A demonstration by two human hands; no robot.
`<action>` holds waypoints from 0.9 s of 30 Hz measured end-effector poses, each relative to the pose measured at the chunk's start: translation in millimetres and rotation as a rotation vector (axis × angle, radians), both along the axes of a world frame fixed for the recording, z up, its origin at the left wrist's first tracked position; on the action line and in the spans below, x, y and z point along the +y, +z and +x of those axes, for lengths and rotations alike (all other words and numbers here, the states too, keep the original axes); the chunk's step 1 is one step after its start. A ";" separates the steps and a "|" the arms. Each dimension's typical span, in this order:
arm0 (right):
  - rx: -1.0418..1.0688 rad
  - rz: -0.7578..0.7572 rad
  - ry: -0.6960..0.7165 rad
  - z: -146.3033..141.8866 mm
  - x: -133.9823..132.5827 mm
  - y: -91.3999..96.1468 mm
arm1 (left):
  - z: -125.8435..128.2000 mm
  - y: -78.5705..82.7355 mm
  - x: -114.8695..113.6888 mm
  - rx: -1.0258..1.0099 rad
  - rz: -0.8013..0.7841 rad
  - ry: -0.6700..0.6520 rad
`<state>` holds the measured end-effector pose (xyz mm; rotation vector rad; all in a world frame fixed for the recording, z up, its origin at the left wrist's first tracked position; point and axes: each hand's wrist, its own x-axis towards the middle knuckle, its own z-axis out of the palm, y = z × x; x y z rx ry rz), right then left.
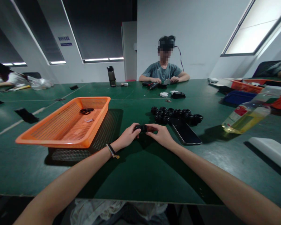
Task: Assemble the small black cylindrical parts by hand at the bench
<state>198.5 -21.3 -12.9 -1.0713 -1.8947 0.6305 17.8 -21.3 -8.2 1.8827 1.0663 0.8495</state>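
Note:
Between my two hands, just above the green table (140, 168), is a small black cylindrical part (143, 128). My left hand (128, 136) is closed around its left end, thumb and fingers pressed together. At the other end, the fingertips of my right hand (160, 134) pinch it. My fingers cover much of the part, so its exact kind does not show. Right of my right hand lies a dark-screened smartphone (186, 131). Several round black parts (162, 114) are clustered behind and beside the phone.
An orange perforated basket (61, 144) holding a black cable (86, 111) stands left. To the right are a bottle of yellow liquid (248, 114), a white box (271, 153) and a blue tray (239, 97). Across the table a person (164, 70) sits near a power drill (152, 85).

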 end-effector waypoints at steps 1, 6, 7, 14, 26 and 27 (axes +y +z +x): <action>0.010 -0.004 0.005 -0.2 0.1 -0.4 | 0.0 -0.2 0.0 -0.002 0.001 -0.002; 0.047 -0.009 0.024 -1.9 -2.0 1.8 | 0.1 0.1 -1.6 -0.012 0.036 -0.009; 0.045 -0.011 0.029 -2.2 -2.7 2.7 | 0.1 0.6 -2.3 -0.009 0.046 -0.014; 0.019 -0.023 0.039 -2.9 -4.4 4.8 | 0.6 5.5 -6.6 0.035 0.070 -0.024; -0.027 -0.046 0.017 -4.2 -4.1 4.0 | 0.6 5.7 -6.2 0.042 0.065 -0.023; -0.029 -0.049 0.016 -4.1 -3.9 3.8 | 0.9 6.4 -6.6 0.046 0.064 -0.021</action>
